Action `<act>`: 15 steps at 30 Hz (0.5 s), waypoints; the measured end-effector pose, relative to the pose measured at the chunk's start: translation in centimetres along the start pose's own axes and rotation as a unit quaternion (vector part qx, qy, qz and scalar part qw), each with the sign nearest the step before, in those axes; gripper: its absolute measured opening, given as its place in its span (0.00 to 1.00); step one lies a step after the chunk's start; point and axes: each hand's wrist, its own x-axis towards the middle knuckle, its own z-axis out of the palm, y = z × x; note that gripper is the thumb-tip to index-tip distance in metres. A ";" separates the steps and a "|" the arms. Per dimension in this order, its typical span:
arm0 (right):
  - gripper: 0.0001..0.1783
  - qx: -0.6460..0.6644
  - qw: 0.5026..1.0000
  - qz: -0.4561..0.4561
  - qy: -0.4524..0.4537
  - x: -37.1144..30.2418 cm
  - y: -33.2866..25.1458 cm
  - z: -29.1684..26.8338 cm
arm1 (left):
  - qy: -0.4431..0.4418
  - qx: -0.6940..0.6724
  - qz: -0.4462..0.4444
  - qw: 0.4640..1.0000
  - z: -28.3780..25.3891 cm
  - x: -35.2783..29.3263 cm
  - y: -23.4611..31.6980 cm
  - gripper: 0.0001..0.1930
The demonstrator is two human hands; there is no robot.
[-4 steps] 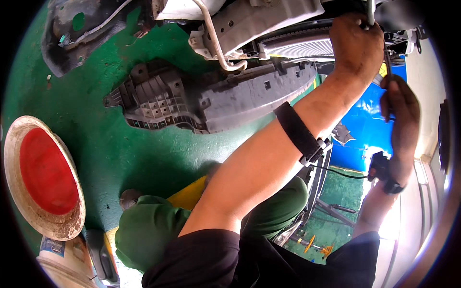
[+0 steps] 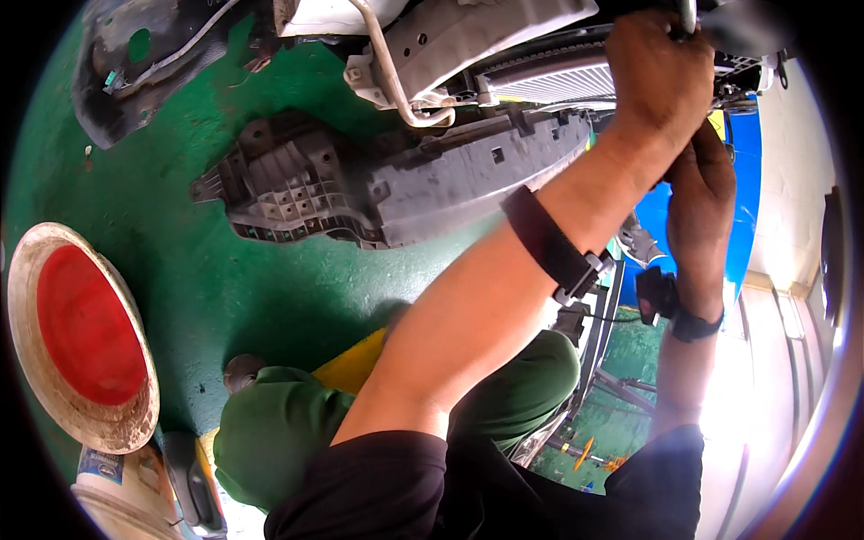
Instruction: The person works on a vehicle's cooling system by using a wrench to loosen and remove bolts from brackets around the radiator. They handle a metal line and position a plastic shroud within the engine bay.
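Head view, looking down: a person's two bare hands are at the upper right, beside exposed vehicle parts. The left hand (image 2: 661,72), its back to the camera, is curled closed at the lower end of an upright grey metal rod (image 2: 688,16) at the top edge; its fingertips are hidden, so whether it grips the rod is unclear. The right hand (image 2: 702,184) is just below, its bent fingers partly hidden behind the left wrist; what it holds, if anything, cannot be seen. Left of the hands are a silver finned panel (image 2: 558,84), a pale metal beam (image 2: 477,45) and a bent pipe (image 2: 394,76). Below these, a long dark plastic cover (image 2: 468,184) lies on the green floor (image 2: 198,297). At far left, a tilted, dirty white bowl (image 2: 22,306) with a red inside rests above a white bucket (image 2: 117,508).
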 end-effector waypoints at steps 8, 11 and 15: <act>0.14 -0.117 0.991 -0.020 -0.067 1.5 -0.5 -4.8 | 0.012 0.243 0.435 0.867 -2.8 1.0 1.2 0.12; 0.17 -0.147 0.988 -0.010 -0.034 3.5 -2.3 -8.3 | -0.021 0.067 0.196 0.978 -3.0 0.9 2.7 0.12; 0.21 -0.408 0.902 -0.140 0.022 6.7 -4.1 -15.6 | -0.079 -0.005 0.104 0.991 -2.7 -1.6 4.5 0.14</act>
